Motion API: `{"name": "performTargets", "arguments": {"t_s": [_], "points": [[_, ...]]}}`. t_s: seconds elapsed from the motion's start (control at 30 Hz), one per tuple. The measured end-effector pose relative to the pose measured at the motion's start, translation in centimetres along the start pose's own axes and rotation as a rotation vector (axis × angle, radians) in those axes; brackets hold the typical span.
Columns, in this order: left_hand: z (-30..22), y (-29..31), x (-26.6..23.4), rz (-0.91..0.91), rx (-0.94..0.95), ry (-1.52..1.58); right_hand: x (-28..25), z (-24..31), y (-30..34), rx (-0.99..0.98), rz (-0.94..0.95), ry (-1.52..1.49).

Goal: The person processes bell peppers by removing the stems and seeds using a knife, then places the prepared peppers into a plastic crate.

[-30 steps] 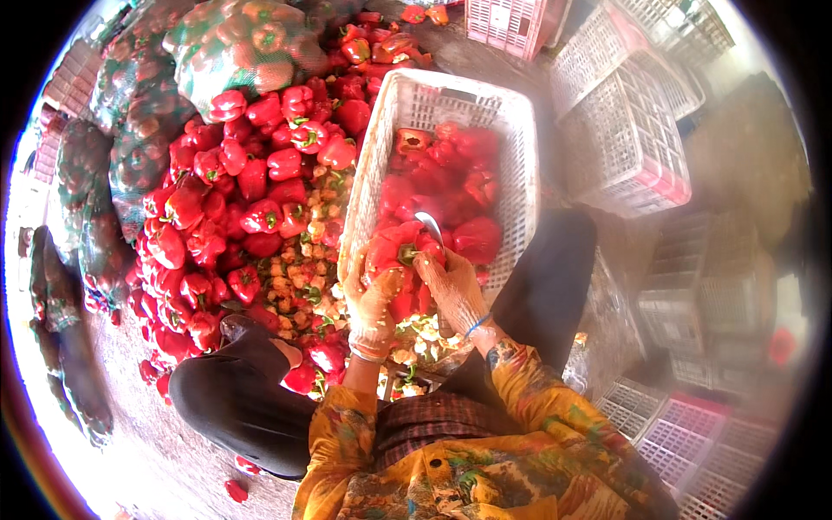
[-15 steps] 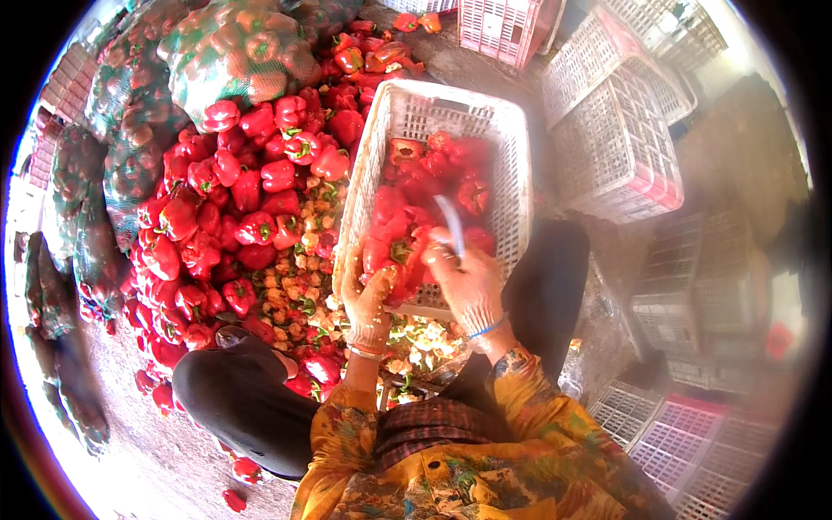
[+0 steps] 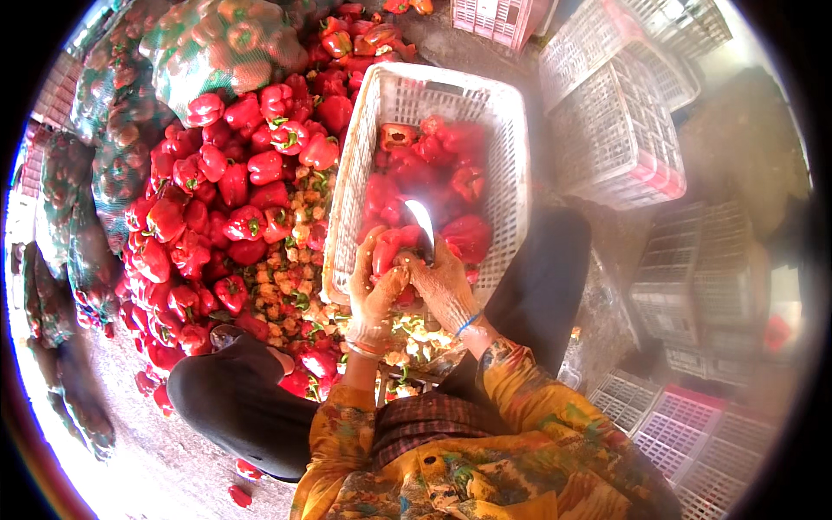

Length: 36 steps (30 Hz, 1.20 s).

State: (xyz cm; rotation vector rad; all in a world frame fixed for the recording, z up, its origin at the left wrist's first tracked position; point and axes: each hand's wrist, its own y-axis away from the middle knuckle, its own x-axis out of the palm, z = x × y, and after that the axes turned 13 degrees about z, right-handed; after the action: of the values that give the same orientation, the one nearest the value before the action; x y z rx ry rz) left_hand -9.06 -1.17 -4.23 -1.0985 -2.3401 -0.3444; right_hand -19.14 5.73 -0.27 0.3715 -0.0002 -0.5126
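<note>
Over the near end of a white plastic crate [image 3: 513, 173], my left hand [image 3: 373, 308], in a knit glove, is closed around a red bell pepper [image 3: 387, 251]. Close against it, my right hand [image 3: 449, 290], also gloved, grips a knife [image 3: 423, 221] with a short curved blade. The blade points up and away, catching bright light; its handle is hidden in the fingers. Several red bell peppers [image 3: 468, 236] lie inside the crate below the hands, one showing a hollow cut opening.
Left of the crate spreads a big heap of red bell peppers [image 3: 199, 230], bordered by cut pepper cores [image 3: 282, 273]. Green mesh sacks [image 3: 224, 52] full of peppers stand behind. Stacked crates [image 3: 620, 130] rise at the right, with more crates [image 3: 680, 425] at lower right.
My right hand has moved left and nearer to me, against my left hand. The knife blade now stands more upright. The pepper in my left hand has been turned and raised slightly.
</note>
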Motion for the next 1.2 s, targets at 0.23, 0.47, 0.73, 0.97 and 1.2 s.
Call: {"name": "performTargets", "arguments": {"t_s": [0.23, 0.47, 0.73, 0.97, 1.2], "points": [[0.3, -0.9, -0.6, -0.002, -0.030, -0.077, 0.3, 0.2, 0.1, 0.186, 0.033, -0.567], [-0.6, -1.0, -0.7, 0.001, -0.125, 0.054, -2.0, 0.3, 0.7, 0.304, 0.217, -0.719], [-1.2, -2.7, -0.5, -0.025, -0.171, 0.380, -2.9, 1.9, 0.7, 0.155, 0.198, -0.354], [-2.6, -2.2, -3.0, -0.167, -0.224, -0.359, -2.3, 2.5, 3.0, 0.089, 0.180, -0.879], [-6.0, 1.9, -8.5, -0.659, 0.070, -0.112, 1.7, -1.7, 3.7, -0.073, 0.372, 0.335]]}}
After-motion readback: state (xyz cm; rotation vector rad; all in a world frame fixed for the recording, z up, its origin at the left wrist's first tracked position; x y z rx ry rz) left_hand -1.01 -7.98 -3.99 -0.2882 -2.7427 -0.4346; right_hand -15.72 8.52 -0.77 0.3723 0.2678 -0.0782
